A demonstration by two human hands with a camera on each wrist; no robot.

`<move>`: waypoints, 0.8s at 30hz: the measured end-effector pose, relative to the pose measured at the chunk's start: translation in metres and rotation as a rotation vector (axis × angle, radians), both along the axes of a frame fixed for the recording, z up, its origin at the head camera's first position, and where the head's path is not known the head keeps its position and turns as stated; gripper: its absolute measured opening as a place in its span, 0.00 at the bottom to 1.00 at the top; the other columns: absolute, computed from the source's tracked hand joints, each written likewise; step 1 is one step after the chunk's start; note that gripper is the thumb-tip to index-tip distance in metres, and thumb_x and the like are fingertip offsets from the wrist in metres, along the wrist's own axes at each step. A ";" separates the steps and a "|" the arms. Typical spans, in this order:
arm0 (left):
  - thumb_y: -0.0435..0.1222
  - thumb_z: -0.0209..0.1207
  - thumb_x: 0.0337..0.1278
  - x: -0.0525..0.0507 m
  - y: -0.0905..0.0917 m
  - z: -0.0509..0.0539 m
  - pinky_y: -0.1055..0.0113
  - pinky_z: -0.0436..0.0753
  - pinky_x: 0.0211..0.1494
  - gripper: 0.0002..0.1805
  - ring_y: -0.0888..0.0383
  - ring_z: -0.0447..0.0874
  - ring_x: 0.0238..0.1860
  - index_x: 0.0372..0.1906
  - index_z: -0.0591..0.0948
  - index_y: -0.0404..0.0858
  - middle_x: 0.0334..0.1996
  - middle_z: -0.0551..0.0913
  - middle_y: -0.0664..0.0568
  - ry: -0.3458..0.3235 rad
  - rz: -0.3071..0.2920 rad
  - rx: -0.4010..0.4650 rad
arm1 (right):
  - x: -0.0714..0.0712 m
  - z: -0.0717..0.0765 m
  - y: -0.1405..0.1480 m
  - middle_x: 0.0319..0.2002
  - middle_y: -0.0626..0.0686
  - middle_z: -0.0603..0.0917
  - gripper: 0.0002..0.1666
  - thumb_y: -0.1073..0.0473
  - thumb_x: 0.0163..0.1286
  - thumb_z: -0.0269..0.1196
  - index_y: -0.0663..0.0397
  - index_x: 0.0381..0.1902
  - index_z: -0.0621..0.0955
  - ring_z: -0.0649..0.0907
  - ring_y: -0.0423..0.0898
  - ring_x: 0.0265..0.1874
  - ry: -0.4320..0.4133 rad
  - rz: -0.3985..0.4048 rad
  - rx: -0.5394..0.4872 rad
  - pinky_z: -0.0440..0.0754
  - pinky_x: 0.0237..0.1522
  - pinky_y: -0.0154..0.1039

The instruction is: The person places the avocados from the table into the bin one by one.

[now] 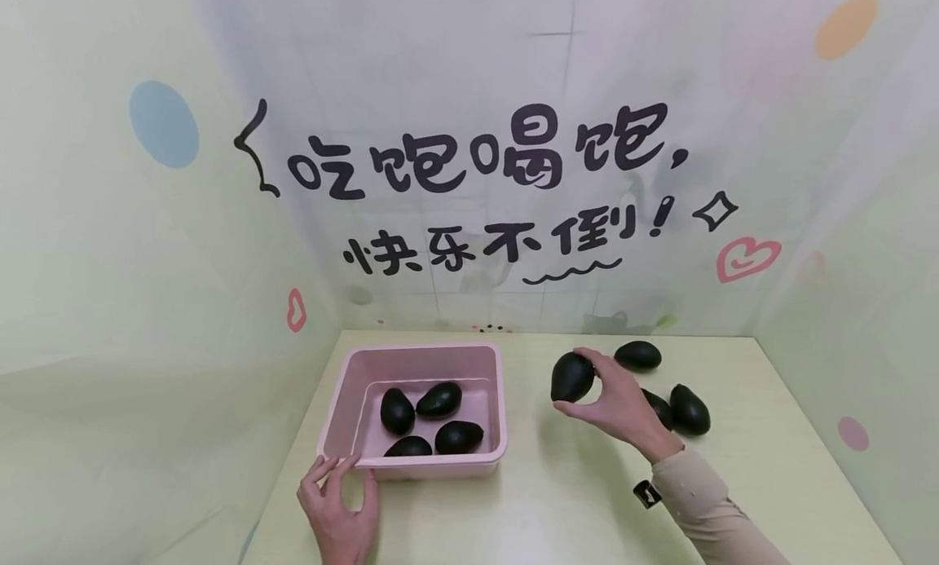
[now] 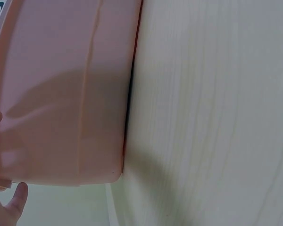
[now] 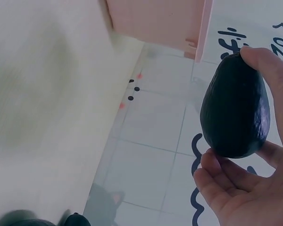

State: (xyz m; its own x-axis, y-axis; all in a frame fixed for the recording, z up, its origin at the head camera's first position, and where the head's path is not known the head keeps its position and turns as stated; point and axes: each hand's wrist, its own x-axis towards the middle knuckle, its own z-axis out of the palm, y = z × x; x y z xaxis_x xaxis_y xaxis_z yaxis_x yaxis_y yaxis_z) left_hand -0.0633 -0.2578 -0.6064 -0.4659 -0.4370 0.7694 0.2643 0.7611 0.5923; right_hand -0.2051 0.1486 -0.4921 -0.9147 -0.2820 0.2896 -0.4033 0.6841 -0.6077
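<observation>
Head view shows me the right hand [image 1: 618, 403], thumb and fingertips clamped on one avocado [image 1: 572, 376] right of the pink bin [image 1: 440, 471]; I'd pinch evenly, while the left hand [image 1: 341, 512], gripping its front-left corner, steadies it. I count one bin, four avocados inside [image 1: 397, 411], three on the table [image 1: 543, 516].

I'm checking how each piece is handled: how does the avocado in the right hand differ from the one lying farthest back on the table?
The held avocado is off the table, gripped by the right hand; the far avocado lies on the table, ungripped.
The held avocado is roughly upright, while the far avocado lies on its side.
Both are dark and rounded.
</observation>
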 end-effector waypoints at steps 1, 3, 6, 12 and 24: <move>0.31 0.69 0.43 0.000 0.000 0.000 0.77 0.58 0.77 0.18 0.63 0.63 0.71 0.44 0.88 0.30 0.49 0.73 0.26 0.000 0.000 0.000 | 0.000 0.000 -0.001 0.68 0.59 0.82 0.54 0.40 0.53 0.83 0.54 0.73 0.75 0.84 0.56 0.63 -0.006 0.000 -0.001 0.85 0.63 0.57; 0.31 0.69 0.43 0.000 0.000 0.000 0.77 0.58 0.77 0.18 0.64 0.62 0.72 0.44 0.88 0.30 0.49 0.73 0.26 0.000 -0.001 0.001 | 0.000 0.001 -0.002 0.68 0.58 0.82 0.54 0.39 0.53 0.83 0.53 0.73 0.75 0.84 0.55 0.62 -0.017 0.001 -0.002 0.86 0.62 0.56; 0.31 0.69 0.42 0.000 0.000 0.000 0.77 0.58 0.77 0.18 0.64 0.62 0.72 0.44 0.88 0.30 0.49 0.74 0.26 0.000 -0.001 0.005 | 0.001 0.002 -0.004 0.68 0.57 0.82 0.54 0.39 0.53 0.83 0.52 0.73 0.75 0.84 0.54 0.61 -0.029 0.003 -0.006 0.85 0.62 0.55; 0.29 0.70 0.41 0.001 0.000 0.001 0.78 0.59 0.77 0.19 0.59 0.65 0.70 0.44 0.88 0.31 0.50 0.74 0.28 -0.015 0.006 0.007 | 0.005 0.004 -0.006 0.67 0.56 0.83 0.54 0.39 0.53 0.83 0.51 0.73 0.75 0.84 0.54 0.61 -0.029 0.009 -0.016 0.85 0.62 0.56; 0.28 0.69 0.47 0.005 0.002 0.004 0.79 0.58 0.76 0.18 0.47 0.66 0.70 0.47 0.87 0.29 0.54 0.71 0.24 -0.122 0.001 0.050 | 0.004 0.007 -0.012 0.69 0.56 0.82 0.55 0.37 0.54 0.82 0.52 0.74 0.74 0.84 0.53 0.62 -0.035 0.034 -0.030 0.86 0.63 0.54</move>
